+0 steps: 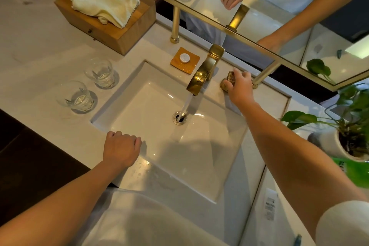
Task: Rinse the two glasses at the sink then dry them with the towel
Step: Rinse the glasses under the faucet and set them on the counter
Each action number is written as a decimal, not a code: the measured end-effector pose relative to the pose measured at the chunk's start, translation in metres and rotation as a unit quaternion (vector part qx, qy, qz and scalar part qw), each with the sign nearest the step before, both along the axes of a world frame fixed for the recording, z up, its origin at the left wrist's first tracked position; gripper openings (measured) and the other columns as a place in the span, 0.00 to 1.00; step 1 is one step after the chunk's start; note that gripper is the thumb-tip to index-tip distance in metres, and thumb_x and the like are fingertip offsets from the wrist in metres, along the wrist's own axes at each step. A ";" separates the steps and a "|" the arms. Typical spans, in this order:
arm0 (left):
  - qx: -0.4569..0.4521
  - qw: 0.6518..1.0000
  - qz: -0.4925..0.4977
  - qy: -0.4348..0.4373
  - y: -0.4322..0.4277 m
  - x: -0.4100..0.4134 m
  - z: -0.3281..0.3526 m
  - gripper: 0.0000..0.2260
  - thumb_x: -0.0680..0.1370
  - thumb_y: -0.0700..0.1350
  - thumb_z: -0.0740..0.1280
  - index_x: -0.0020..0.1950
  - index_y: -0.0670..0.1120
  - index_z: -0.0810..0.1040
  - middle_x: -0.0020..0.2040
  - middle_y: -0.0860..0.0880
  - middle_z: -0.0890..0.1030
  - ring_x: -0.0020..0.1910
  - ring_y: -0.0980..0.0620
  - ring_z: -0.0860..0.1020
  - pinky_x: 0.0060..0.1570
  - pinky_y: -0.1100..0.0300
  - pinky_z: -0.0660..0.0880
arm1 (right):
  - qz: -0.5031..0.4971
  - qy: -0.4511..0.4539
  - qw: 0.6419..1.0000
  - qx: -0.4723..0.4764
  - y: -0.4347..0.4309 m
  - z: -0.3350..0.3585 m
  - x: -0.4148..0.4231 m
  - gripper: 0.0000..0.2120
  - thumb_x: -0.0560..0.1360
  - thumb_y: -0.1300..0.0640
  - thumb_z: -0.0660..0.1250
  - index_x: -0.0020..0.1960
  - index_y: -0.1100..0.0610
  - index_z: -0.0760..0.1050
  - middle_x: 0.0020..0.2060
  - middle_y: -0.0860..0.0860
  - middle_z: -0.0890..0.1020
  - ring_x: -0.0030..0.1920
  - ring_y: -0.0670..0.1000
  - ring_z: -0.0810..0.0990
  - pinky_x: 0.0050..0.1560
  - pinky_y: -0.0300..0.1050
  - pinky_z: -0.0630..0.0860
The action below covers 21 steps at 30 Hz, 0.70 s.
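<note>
Head view, looking down on a pale stone vanity with a square white sink (199, 175) sunk into it. A brass faucet (201, 74) at the back edge runs a thin stream of water (184, 107) straight into the drain (179, 118).

At the back right, the right hand (238, 86) reaches past the spout, and its fingers wrap around a round brass knob (229, 79) beside the faucet. The left hand (120, 149) rests on the sink's near left rim, fingers curled loosely downward, holding nothing.

Both glasses stand upright on the counter to the left of the basin, apart from each other, each on a grey coaster. The nearer glass (76, 96) sits forward and left of the left hand; the farther glass (101, 74) stands behind it, closer to the basin's back corner. Both look empty and dry, so rinsing appears not yet begun.

A cream towel (103, 5) lies crumpled on a wooden box (127, 34) at the back left, well beyond the glasses. A small wooden soap tray (184, 61) sits left of the faucet, and a potted plant (347, 132) stands at the right edge. A brass-framed mirror (279, 16) reflects the scene.

The left hand is clearly the closer one to the glasses, which lie up and to its left; the water falls to its right.
</note>
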<state>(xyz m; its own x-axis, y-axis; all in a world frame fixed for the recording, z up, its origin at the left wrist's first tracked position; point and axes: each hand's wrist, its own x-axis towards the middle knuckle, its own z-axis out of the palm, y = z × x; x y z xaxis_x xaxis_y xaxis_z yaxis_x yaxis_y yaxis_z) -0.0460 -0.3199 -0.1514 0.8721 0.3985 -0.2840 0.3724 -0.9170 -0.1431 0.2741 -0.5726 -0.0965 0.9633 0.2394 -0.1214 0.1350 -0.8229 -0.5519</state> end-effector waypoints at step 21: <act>-0.008 0.999 -0.025 0.021 0.001 0.000 0.005 0.23 0.83 0.53 0.47 0.43 0.54 0.80 0.39 0.54 0.82 0.39 0.50 0.74 0.49 0.54 0.64 | -0.017 -0.014 0.999 -0.049 0.014 0.004 -0.005 0.19 0.84 0.50 0.59 0.69 0.61 0.66 0.62 0.59 0.70 0.57 0.55 0.74 0.55 0.45 0.69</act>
